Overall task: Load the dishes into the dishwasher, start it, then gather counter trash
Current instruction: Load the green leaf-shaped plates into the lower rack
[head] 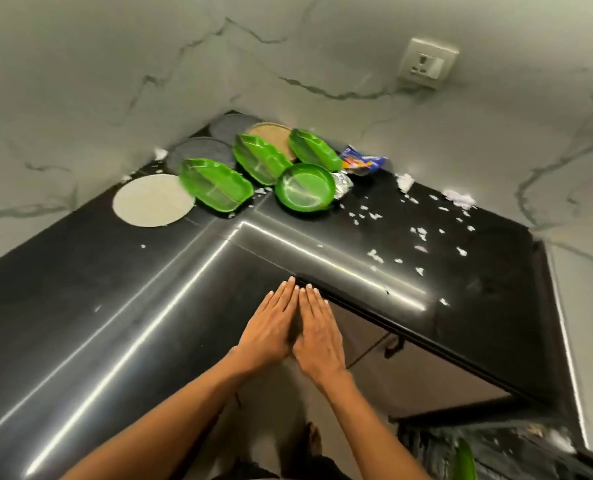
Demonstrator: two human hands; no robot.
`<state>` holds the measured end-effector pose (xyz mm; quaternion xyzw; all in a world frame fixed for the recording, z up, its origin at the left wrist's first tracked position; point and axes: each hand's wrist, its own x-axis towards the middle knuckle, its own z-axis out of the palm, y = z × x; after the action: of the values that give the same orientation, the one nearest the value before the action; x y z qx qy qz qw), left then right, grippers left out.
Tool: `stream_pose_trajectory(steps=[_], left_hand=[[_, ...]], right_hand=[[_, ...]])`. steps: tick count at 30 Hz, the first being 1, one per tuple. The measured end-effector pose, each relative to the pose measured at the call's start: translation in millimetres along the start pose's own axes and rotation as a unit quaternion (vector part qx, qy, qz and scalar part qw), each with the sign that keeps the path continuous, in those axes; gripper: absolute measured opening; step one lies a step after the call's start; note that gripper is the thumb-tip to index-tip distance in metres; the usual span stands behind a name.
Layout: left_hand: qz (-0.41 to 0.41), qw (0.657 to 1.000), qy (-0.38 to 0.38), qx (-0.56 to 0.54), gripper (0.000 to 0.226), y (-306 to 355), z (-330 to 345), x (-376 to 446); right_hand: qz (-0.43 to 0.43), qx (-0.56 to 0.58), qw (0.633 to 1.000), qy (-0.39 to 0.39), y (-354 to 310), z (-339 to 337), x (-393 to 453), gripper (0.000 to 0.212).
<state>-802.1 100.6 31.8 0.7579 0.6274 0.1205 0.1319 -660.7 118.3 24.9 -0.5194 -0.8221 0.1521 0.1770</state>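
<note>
Both hands are out flat over the inner corner of the black counter [80,306], the left hand [271,327] and right hand [317,336] side by side with edges touching, fingers straight and together, holding nothing; it looks like a ready pose before the first reach, since none of the dishes has been lifted yet. The dishes sit bunched in the far corner at about twelve o'clock from the hands: three green leaf trays [215,183] leaning on one another, a round green bowl [304,187] just in front of them, a white plate [153,199] off at eleven o'clock, and grey plates [201,154] and a tan plate [271,133] tucked behind against the wall. I'd guess they were pushed back there to keep the front of the counter free. The trash lies to the one and two o'clock side: a blue wrapper [362,161], a crumple of foil [343,183] touching the bowl, and white paper scraps [419,233] scattered over the right wing. At four o'clock, low down, is what seems to be an open dishwasher rack [496,452] with something green already in it, though that part is too dark to be sure. The overlapping trays would need lifting one at a time, and foil and scraps crowd the bowl's right side
</note>
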Motion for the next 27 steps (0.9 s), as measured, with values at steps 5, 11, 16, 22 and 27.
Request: stream_pose_trajectory(steps=[5, 11, 16, 22, 27], left_hand=[[-0.067, 0.997, 0.041, -0.017, 0.073, -48.5, -20.6, 4.1], [-0.122, 0.989, 0.084, -0.025, 0.089, -98.2, -41.7, 28.4], [-0.170, 0.980, 0.101, -0.026, 0.086, -134.6, -52.5, 63.6], [-0.226, 0.969, 0.101, -0.023, 0.081, -177.3, -65.2, 117.4], [-0.271, 0.956, 0.108, -0.008, 0.080, -205.8, -67.6, 152.2]], right_hand=[[-0.068, -0.003, 0.997, -0.022, -34.0, 14.1, 55.5, 0.076], [-0.126, 0.001, 0.991, -0.051, -56.0, 35.6, 122.9, 0.074], [-0.169, -0.008, 0.982, -0.080, -62.0, 49.1, 181.1, 0.075], [-0.205, -0.010, 0.970, -0.127, -65.4, 56.1, 264.9, 0.073], [-0.209, -0.013, 0.963, -0.172, -74.1, 68.6, 323.7, 0.074]])
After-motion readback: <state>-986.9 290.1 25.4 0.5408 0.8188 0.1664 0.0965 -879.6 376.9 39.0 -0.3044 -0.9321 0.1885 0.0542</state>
